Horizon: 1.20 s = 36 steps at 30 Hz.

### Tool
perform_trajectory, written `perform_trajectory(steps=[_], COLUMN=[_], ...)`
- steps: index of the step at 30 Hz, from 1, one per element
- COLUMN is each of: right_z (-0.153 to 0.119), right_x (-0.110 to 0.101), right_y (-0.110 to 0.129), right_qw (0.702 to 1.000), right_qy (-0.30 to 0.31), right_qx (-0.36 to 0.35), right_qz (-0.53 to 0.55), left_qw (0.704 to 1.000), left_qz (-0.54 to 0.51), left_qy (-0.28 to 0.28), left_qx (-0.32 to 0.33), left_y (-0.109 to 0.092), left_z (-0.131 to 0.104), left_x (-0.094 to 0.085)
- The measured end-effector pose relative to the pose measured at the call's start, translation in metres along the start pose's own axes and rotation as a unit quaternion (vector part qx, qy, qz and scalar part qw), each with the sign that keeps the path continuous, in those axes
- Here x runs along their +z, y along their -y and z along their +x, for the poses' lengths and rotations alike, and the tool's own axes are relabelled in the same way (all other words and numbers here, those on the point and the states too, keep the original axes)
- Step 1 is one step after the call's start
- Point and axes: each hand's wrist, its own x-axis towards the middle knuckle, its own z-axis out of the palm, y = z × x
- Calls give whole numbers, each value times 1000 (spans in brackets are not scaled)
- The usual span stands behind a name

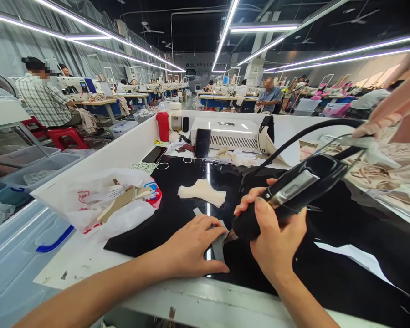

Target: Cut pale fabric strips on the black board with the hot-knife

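Observation:
My left hand point(198, 246) lies with fingers spread on a narrow grey piece point(219, 243), pressing it onto the glossy black board point(150, 234). Wrapped in my right hand point(276, 232) is a black corded power tool point(294, 184) with a silver panel on its side. The tool tilts down to the left, and its thin tip point(230, 237) is at the right edge of the grey piece, close to my left fingers; whether it touches is hard to tell. Just beyond my hands sits a stack of cream shaped fabric pieces point(203, 192).
A white plastic bag point(102, 193) with scraps lies at the left. A phone point(202, 143) leans on a white vented box point(225, 132) at the back. Beige fabric point(379, 175) is heaped on the right, near a white strip point(355, 257). The tool's cable point(304, 132) arches overhead.

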Motion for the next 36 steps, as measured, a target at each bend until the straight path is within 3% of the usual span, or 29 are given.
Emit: perform_trajectory(steps=[13, 36], right_z=[-10, -19], right_x=[0, -3], right_y=[14, 25], right_qw=[999, 998], right_qy=[17, -13], right_qx=[23, 45], right_qz=[41, 31], left_qw=[1000, 999], left_qz=[10, 11], left_qy=[-7, -27], left_qx=[3, 28], left_y=[-3, 3], left_z=[-1, 0], left_x=[-2, 5])
